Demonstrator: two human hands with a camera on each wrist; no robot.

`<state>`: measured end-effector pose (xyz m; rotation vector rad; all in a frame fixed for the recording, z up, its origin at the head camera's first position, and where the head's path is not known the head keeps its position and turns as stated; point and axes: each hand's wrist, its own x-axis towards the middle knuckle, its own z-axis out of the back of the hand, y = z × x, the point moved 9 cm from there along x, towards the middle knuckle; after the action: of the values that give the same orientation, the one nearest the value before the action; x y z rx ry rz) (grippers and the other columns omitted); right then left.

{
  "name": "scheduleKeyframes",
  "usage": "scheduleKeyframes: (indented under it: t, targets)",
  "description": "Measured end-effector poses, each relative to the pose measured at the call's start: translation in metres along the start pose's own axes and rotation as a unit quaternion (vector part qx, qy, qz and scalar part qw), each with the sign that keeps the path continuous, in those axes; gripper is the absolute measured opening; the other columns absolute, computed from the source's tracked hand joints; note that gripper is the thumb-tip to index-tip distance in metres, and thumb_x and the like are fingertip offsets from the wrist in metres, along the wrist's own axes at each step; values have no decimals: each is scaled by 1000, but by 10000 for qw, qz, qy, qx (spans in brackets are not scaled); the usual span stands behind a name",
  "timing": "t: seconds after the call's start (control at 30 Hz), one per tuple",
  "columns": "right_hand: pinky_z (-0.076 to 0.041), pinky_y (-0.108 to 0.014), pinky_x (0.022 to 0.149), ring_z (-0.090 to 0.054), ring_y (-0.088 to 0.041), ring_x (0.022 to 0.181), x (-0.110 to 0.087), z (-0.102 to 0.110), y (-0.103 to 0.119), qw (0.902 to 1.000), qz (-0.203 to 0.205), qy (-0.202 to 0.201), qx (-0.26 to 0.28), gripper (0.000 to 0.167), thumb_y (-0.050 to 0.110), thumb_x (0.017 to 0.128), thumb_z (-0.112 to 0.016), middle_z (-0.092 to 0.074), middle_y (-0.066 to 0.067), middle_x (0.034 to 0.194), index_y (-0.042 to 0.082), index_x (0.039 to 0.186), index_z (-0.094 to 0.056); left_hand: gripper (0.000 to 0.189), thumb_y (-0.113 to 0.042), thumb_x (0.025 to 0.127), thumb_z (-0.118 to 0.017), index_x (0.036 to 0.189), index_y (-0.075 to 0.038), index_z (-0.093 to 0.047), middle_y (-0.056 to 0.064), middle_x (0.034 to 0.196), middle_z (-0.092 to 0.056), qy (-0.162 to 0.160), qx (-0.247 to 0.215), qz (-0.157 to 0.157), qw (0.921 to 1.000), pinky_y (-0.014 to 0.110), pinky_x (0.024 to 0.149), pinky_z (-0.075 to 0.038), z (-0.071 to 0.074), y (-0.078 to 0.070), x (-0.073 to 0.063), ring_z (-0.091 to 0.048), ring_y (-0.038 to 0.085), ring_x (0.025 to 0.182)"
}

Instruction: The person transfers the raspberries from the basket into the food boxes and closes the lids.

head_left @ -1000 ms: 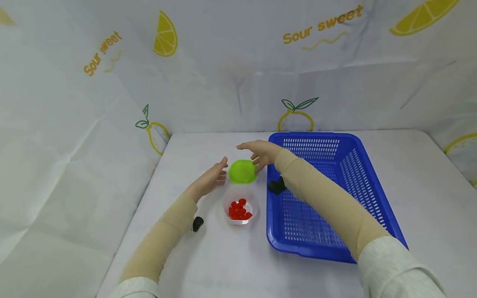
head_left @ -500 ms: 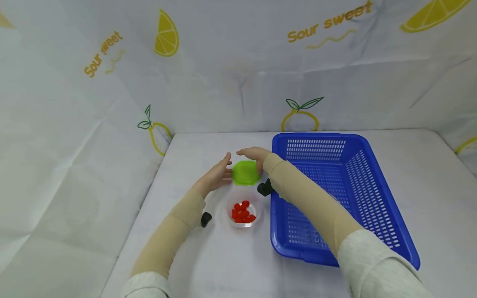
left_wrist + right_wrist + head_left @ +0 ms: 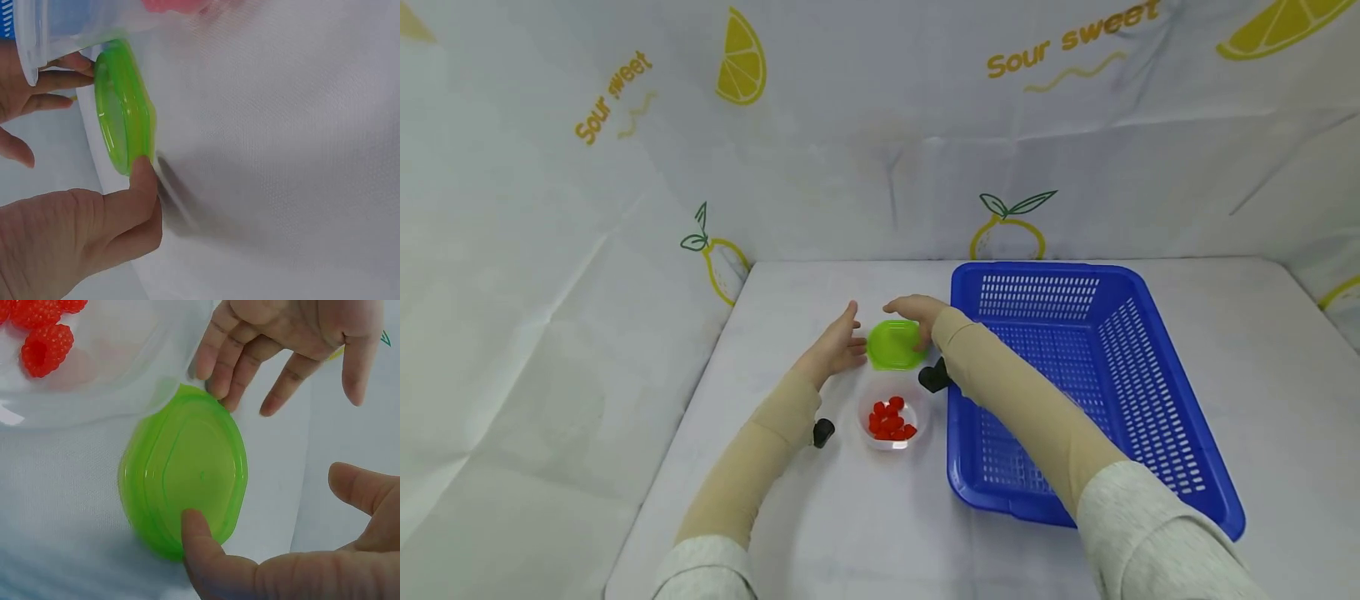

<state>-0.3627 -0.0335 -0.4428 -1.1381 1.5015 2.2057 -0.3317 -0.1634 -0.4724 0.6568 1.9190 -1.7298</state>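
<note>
A bright green plastic lid [image 3: 892, 343] lies on the white table between the two hands. The left hand [image 3: 835, 345] is at its left edge, thumb raised away from the other fingers; its fingertips touch the rim in the right wrist view. From the other side, the right hand [image 3: 920, 316] rests a fingertip [image 3: 195, 526] on the lid's edge, its thumb held apart. Just nearer to the person stands a clear plastic container [image 3: 917, 403] holding several red raspberries [image 3: 891, 419]. Neither hand is curled round the lid.
A blue perforated plastic basket [image 3: 958, 467] stands on the right, under the right forearm. White cloth printed with lemons [image 3: 741, 62] covers the back and left side. Black wrist-worn devices [image 3: 935, 377] hang below both wrists.
The right hand has come left and down from over the basket's edge to the lid. The left hand has edged slightly closer to it. Lid and container stay put while the view shifts a little.
</note>
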Motion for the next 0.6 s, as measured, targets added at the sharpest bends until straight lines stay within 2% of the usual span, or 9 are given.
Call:
scheduleKeyframes:
  t: [0.1,0.2,0.3,0.37,0.47,0.53,0.6]
  targets:
    - [-42,-47,102,-18,-34,142,-2,0,0,9999,-76,-92,18,53,31,96,-48,-16,-10,156,17,145,-33,76,-60,94,-30,145,-3,-23,23,144,-26,-3,-201,108,9997,46,115,-26,3,2,0,-29,33,134]
    - [-39,-44,106,-21,-31,141,-6,-2,4,9995,-95,-150,243,62,30,94,-52,-15,-10,156,13,147,-24,79,-58,95,-31,146,0,-15,21,149,-17,81,-544,79,9985,47,115,-24,4,-3,-4,-23,34,138]
    - [-33,-43,111,-20,-28,142,-15,-6,13,9997,240,-70,76,66,25,94,-52,-14,-10,156,8,149,-17,74,-52,97,-31,146,1,-13,17,151,-12,257,-579,-194,9978,45,114,-27,1,-15,-14,-24,35,139]
    - [-30,-43,114,-21,-28,142,-24,-7,22,9973,642,-95,-342,69,23,95,-50,-15,-11,155,3,148,-12,67,-46,99,-29,146,0,-14,14,152,-12,360,-364,-532,9973,43,115,-28,-1,-26,-22,-25,34,139]
    - [-29,-43,114,-25,-29,141,-45,-3,38,9805,1402,-423,-1315,67,24,95,-48,-20,-15,153,-2,147,-14,53,-38,102,-28,143,-4,-24,10,151,-19,290,134,-1166,9927,41,115,-27,0,-41,-37,-29,30,137]
    - [-32,-43,112,-31,-30,137,-61,3,46,9599,1922,-781,-1886,63,25,96,-48,-27,-17,150,-4,145,-21,48,-33,102,-29,142,-6,-28,10,149,-24,215,212,-1539,9876,41,115,-27,0,-47,-46,-30,27,136]
    - [-39,-43,107,-39,-31,131,-77,10,51,9384,2417,-1141,-2191,57,24,96,-49,-37,-19,145,-2,143,-30,43,-28,102,-33,140,-7,-33,10,145,-30,171,162,-1873,9820,41,114,-30,0,-50,-55,-35,26,133]
